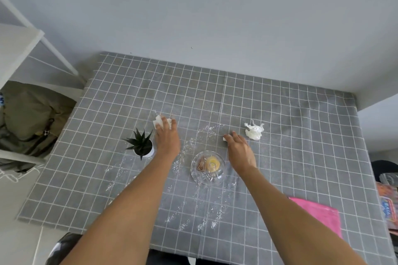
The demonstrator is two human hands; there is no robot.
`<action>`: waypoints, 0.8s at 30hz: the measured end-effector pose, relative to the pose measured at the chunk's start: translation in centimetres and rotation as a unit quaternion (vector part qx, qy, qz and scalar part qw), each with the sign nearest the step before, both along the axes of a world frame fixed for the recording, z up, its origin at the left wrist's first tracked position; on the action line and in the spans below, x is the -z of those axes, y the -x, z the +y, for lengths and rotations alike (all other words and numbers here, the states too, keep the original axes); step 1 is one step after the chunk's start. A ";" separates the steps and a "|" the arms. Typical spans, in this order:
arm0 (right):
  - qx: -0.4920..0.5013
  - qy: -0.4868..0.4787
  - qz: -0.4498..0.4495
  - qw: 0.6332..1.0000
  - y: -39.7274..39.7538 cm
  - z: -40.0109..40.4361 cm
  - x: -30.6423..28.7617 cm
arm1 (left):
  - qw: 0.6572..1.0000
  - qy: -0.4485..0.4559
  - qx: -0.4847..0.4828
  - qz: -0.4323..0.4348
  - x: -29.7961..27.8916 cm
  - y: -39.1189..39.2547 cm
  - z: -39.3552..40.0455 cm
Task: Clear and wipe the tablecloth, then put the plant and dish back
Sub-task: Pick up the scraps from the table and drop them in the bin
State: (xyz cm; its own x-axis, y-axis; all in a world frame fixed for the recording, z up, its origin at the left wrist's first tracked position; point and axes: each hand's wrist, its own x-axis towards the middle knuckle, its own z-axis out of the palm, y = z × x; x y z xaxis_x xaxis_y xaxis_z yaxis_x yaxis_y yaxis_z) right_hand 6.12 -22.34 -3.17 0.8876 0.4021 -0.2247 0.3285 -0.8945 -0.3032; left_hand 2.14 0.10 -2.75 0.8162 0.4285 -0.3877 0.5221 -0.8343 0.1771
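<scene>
The clearing step looks under way; the left hand (167, 135) grips a crumpled tissue (158, 122) beside the plant (141, 143); the right hand (239, 146) lies flat, fingers straight, near another wad (254, 131); the dish (207, 166) sits between the wrists on the crumb-strewn tablecloth (301, 135); that wad probably goes next.

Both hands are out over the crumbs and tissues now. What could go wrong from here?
1. The left hand has its grip on a crumpled tissue right beside the potted plant; pulling the forearm back could tip it.
2. The glass dish sits between both arms, so a sweep may knock it.
3. White crumbs lie scattered on the tablecloth; dragging tissues could spread them.
</scene>
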 end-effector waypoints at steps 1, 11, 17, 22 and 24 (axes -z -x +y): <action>-0.001 -0.002 -0.005 1.000 -0.2 0.0 0.1 | 1.000 -0.001 -0.004 -0.012 0.0 0.0 -0.1; 0.023 -0.089 -0.068 0.993 -2.0 0.1 -1.0 | 0.997 -0.031 -0.031 -0.071 -0.7 -0.5 -0.3; 0.113 -0.137 -0.125 0.976 -4.0 -1.2 -2.1 | 0.995 -0.020 -0.011 -0.100 -1.2 -1.7 -1.1; 0.124 -0.057 -0.073 0.988 -4.2 -3.1 -0.8 | 0.993 0.021 0.026 -0.116 -1.0 -2.6 -2.7; 0.122 -0.032 -0.065 0.990 -4.1 -3.5 -0.3 | 0.992 0.022 0.038 -0.122 -0.6 -2.6 -3.0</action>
State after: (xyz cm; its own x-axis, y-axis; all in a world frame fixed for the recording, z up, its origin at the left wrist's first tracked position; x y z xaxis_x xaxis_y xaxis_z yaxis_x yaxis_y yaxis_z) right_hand 10.18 -25.86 -2.90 0.9796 0.1828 -0.0832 0.1459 -0.9324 -0.3308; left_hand 4.76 -2.90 -2.14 0.9168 0.3501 -0.1922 0.3962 -0.8578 0.3273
